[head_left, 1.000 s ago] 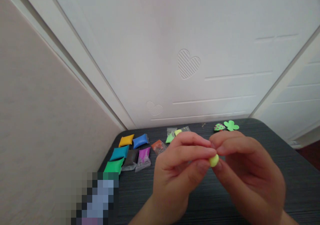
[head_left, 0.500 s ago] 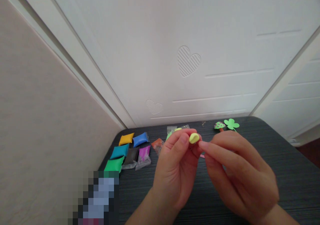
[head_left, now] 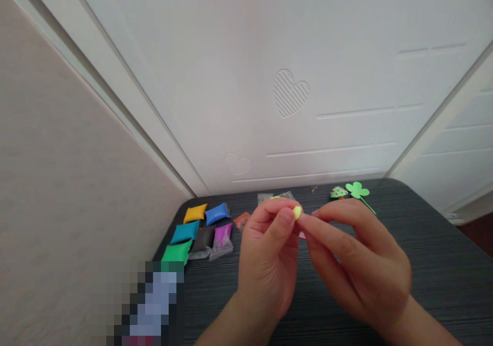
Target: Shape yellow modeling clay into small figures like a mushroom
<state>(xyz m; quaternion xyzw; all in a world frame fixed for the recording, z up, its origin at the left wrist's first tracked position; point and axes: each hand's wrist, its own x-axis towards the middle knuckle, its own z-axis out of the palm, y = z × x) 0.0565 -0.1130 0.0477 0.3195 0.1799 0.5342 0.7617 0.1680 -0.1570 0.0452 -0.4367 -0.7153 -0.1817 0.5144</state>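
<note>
A small piece of yellow modelling clay [head_left: 297,212] is pinched between the thumb and fingers of my left hand [head_left: 271,248], above the dark table. From the right, my right hand [head_left: 358,258] presses its fingertips against the lower edge of the clay. Parts of the clay are covered by the fingers. Behind my hands lie an orange clay packet [head_left: 241,220] and some clear wrappers [head_left: 265,198], partly hidden. A bit of something pink [head_left: 302,235] shows between my hands.
Several clay packets sit at the left, including yellow [head_left: 195,213], blue [head_left: 217,214], black [head_left: 202,239], purple [head_left: 222,237] and green [head_left: 176,252]. At the back right are a spotted green mushroom [head_left: 339,192] and a green clover shape [head_left: 357,189]. A white panel [head_left: 246,104] rises behind the table.
My right hand has moved left and closer to my left hand, its fingertips now against the clay. Less of the yellow piece shows, and more of the clover's stem is visible.
</note>
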